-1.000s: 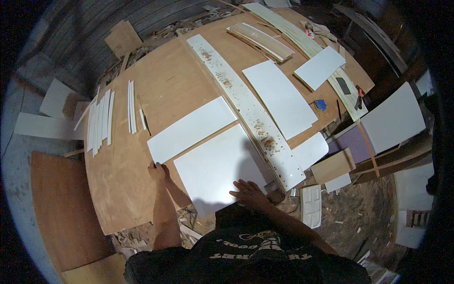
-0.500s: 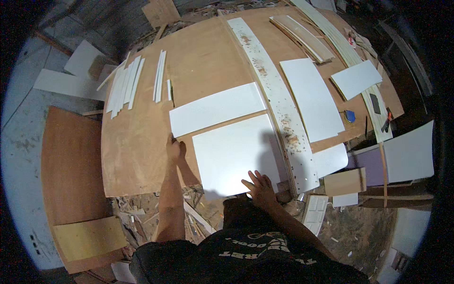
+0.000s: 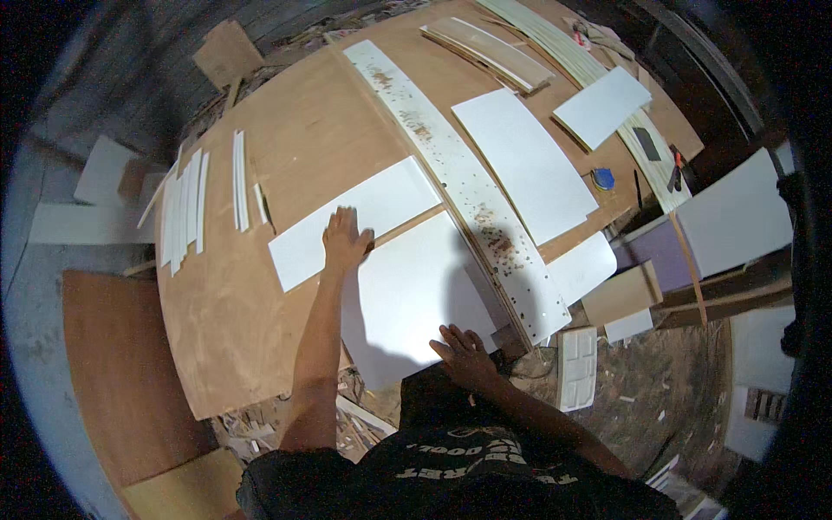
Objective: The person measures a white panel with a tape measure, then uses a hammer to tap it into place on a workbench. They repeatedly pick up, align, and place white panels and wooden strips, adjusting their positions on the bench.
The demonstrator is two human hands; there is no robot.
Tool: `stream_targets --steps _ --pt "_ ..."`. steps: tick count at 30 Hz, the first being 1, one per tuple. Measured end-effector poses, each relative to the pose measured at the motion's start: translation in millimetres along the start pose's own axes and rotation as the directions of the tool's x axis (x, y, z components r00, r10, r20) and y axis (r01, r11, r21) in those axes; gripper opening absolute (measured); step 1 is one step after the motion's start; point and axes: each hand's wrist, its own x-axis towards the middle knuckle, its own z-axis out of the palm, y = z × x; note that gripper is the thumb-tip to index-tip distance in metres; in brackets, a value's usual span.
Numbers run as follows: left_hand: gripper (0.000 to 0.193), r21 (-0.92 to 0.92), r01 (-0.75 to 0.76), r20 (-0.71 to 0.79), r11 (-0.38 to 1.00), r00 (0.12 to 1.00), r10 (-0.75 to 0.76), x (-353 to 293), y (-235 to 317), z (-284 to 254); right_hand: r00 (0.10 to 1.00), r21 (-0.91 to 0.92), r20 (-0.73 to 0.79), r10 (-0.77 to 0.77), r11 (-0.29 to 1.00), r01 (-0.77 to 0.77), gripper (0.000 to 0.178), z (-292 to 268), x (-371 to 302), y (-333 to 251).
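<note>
- Left hand (image 3: 347, 243) on the long panel's (image 3: 394, 195) near edge; fingers extended, no grip; presumably steadying it
- Right hand (image 3: 468, 357) at the square panel's (image 3: 412, 290) near edge; fingers spread, nothing grasped; light press, I'd guess
- Both panels by worktop's (image 3: 303, 130) near edge, beside speckled board (image 3: 416, 130); contact unclear; board probably a straight reference
- Strips (image 3: 189, 212) near left edge, likely parked clear

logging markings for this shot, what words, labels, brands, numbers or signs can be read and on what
Black shirt: pale lettering across the front, upside down in view; not copied out here.
Blue tape measure: any marking too small to read.
White panels: no text shows.
</note>
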Motion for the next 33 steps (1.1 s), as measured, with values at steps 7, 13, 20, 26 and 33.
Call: stream_targets --steps 7,13,20,26,33 --pt "0.069 0.059 -0.232 -0.05 0.971 0.971 0.235 82 -2 32 0.996 0.105 0.043 0.08 0.991 -0.084 0.067 10 5 -15" --pt "0.071 0.128 -0.171 -0.109 0.977 0.977 0.185 66 -1 52 0.995 -0.042 0.087 0.056 0.998 -0.053 0.062 -7 25 -22" --pt "0.07 0.063 -0.135 -0.05 0.989 0.989 0.138 69 12 45 0.996 -0.014 0.071 0.052 0.999 -0.052 0.062 -18 36 -18" --pt "0.071 0.152 -0.074 -0.031 0.986 0.996 0.08 70 15 56 0.992 0.014 0.12 0.024 1.0 -0.025 0.075 -16 34 -13" --pt "0.082 0.272 -0.015 0.097 0.962 0.995 -0.012 61 30 62 0.986 -0.002 0.167 0.004 1.0 -0.003 0.091 -9 31 -8"
